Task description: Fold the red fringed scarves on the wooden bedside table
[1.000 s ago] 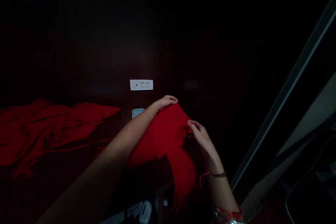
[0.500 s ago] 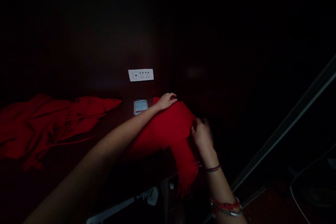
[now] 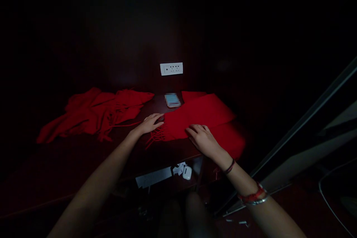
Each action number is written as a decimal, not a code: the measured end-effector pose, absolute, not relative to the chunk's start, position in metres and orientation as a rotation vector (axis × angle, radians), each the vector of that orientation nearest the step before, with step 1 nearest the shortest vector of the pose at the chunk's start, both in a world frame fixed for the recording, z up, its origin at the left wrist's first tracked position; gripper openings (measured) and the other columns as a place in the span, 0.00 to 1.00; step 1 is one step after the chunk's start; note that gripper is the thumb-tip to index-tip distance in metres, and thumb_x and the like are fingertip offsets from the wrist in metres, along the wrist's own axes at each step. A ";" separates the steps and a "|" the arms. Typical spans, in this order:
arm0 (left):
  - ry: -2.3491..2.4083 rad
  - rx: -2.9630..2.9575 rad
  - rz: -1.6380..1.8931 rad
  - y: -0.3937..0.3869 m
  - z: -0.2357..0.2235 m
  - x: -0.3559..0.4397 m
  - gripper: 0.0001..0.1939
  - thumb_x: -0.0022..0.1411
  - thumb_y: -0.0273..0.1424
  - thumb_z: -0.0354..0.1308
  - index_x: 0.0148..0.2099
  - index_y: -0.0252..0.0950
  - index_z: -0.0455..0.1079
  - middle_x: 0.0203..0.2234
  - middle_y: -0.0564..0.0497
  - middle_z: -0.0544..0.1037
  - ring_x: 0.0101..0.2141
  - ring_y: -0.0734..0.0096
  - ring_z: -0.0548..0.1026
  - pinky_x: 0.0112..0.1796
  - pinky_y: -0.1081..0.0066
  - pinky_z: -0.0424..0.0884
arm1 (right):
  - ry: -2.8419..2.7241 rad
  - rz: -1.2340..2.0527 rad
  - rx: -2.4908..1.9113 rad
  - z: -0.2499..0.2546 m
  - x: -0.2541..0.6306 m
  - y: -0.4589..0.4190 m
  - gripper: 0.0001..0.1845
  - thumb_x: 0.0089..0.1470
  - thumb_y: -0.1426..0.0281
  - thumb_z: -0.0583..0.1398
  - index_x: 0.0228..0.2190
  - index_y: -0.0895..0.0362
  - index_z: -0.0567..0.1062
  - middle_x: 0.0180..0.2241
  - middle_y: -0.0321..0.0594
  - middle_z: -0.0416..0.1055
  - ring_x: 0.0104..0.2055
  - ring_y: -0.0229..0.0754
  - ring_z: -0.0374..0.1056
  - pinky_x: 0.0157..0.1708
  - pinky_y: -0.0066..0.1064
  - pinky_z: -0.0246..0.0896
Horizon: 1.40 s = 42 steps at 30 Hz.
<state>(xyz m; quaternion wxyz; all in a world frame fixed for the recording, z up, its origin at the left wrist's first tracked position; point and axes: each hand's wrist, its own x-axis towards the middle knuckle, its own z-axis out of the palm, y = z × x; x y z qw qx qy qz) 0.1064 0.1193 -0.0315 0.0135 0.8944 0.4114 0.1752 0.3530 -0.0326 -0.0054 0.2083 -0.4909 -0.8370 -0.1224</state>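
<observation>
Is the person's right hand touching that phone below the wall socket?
Apart. The head view plainly shows a stretch of folded red cloth between the right hand and the phone.

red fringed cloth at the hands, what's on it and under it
The right hand lies on the near edge of the red cloth; the left hand is at its fringed end. Dark tabletop shows beside it, but anything underneath is hidden.
</observation>
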 end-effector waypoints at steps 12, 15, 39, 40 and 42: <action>0.770 2.944 0.361 0.095 -0.014 0.132 0.20 0.58 0.41 0.42 0.52 0.44 0.55 0.51 0.52 0.58 0.51 0.69 0.54 0.48 0.65 0.50 | -1.854 -0.157 -1.485 -0.018 0.438 -0.054 0.13 0.49 0.75 0.49 0.36 0.57 0.68 0.35 0.42 0.65 0.38 0.40 0.61 0.40 0.35 0.58; 0.804 2.947 0.368 0.095 -0.013 0.132 0.20 0.56 0.41 0.44 0.50 0.41 0.59 0.48 0.50 0.62 0.48 0.70 0.59 0.48 0.67 0.52 | -1.926 -0.109 -1.474 -0.023 0.431 -0.058 0.13 0.50 0.76 0.48 0.35 0.57 0.69 0.34 0.41 0.66 0.36 0.39 0.62 0.38 0.33 0.58; 1.042 2.371 1.017 0.080 -0.002 0.154 0.13 0.55 0.36 0.44 0.36 0.35 0.64 0.28 0.53 0.72 0.29 0.74 0.69 0.30 0.76 0.64 | -2.028 -0.201 -1.452 -0.028 0.400 -0.058 0.12 0.50 0.75 0.48 0.34 0.57 0.68 0.31 0.41 0.66 0.35 0.39 0.61 0.36 0.33 0.58; 1.020 2.432 0.982 0.080 -0.002 0.153 0.12 0.55 0.35 0.43 0.37 0.35 0.64 0.29 0.53 0.72 0.30 0.74 0.69 0.32 0.76 0.64 | -2.029 -0.203 -1.449 -0.027 0.399 -0.058 0.12 0.50 0.75 0.48 0.35 0.57 0.68 0.31 0.41 0.66 0.35 0.39 0.61 0.37 0.33 0.58; 0.924 2.605 0.867 0.081 -0.003 0.149 0.11 0.55 0.32 0.43 0.38 0.37 0.64 0.33 0.53 0.72 0.34 0.73 0.69 0.36 0.74 0.62 | -2.031 -0.208 -1.447 -0.025 0.397 -0.057 0.13 0.49 0.75 0.48 0.36 0.57 0.68 0.32 0.41 0.66 0.35 0.40 0.61 0.37 0.34 0.58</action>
